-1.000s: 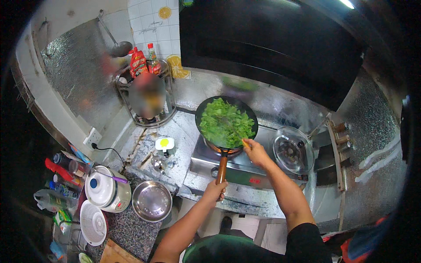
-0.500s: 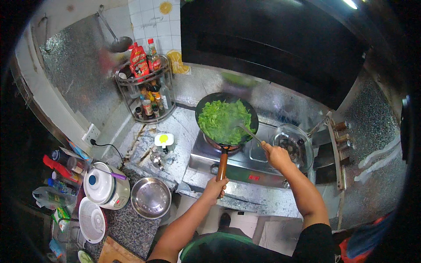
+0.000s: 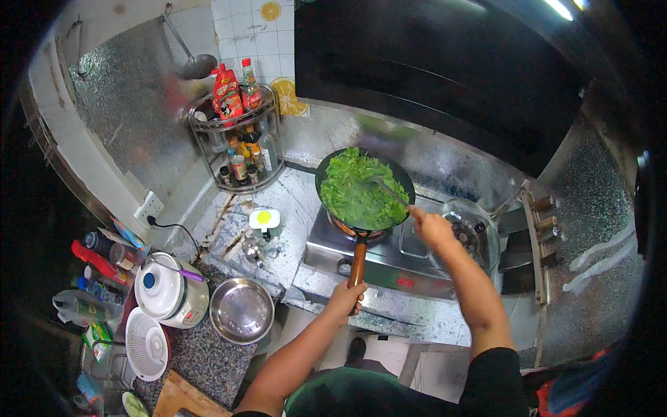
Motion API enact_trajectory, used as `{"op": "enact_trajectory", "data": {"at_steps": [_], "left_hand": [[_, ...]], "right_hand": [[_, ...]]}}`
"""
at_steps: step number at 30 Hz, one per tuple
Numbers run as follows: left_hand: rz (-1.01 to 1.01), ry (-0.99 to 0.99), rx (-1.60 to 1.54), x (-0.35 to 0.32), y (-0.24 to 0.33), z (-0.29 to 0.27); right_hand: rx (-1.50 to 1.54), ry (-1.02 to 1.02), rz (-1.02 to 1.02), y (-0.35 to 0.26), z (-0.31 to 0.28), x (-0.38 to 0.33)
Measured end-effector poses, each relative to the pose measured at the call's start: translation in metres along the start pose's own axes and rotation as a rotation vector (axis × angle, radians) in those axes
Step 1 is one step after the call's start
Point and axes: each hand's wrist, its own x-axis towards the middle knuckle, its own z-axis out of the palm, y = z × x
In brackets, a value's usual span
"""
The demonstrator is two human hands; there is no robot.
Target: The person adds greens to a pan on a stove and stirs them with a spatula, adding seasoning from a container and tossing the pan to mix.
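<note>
A dark wok (image 3: 406, 172) stands on the left burner of a steel gas stove (image 3: 326, 248), filled with chopped leafy greens (image 3: 351, 186). Faint steam blurs the greens. My left hand (image 3: 345, 300) is closed round the end of the wok's wooden handle (image 3: 358, 258), which points back toward me. From the right, my right hand (image 3: 432, 228) grips a long metal spatula (image 3: 394, 195). Its head is among the greens near the wok's middle, partly buried in them.
A glass lid (image 3: 472, 236) lies right of the wok, beside knives in a wall rack (image 3: 535, 243). Left are a steel bowl (image 3: 242, 311), rice cooker (image 3: 163, 288), white strainer (image 3: 146, 344), cutting board (image 3: 184, 397) and corner rack of bottles (image 3: 236, 125). A black range hood (image 3: 438, 76) overhangs the stove.
The spatula has shifted within the wok and the greens have been pushed about, mounding toward the far left. My left hand keeps its hold on the handle. The whole view has shifted slightly.
</note>
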Motion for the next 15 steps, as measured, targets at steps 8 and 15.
{"op": "enact_trajectory", "data": {"at_steps": [8, 15], "left_hand": [[0.038, -0.016, 0.01, 0.005, -0.007, -0.001], [0.022, -0.029, -0.001, 0.004, -0.008, -0.005]], "right_hand": [[-0.13, -0.021, -0.085, 0.017, -0.057, -0.107], [0.468, -0.056, 0.008, -0.015, -0.06, -0.099]]}}
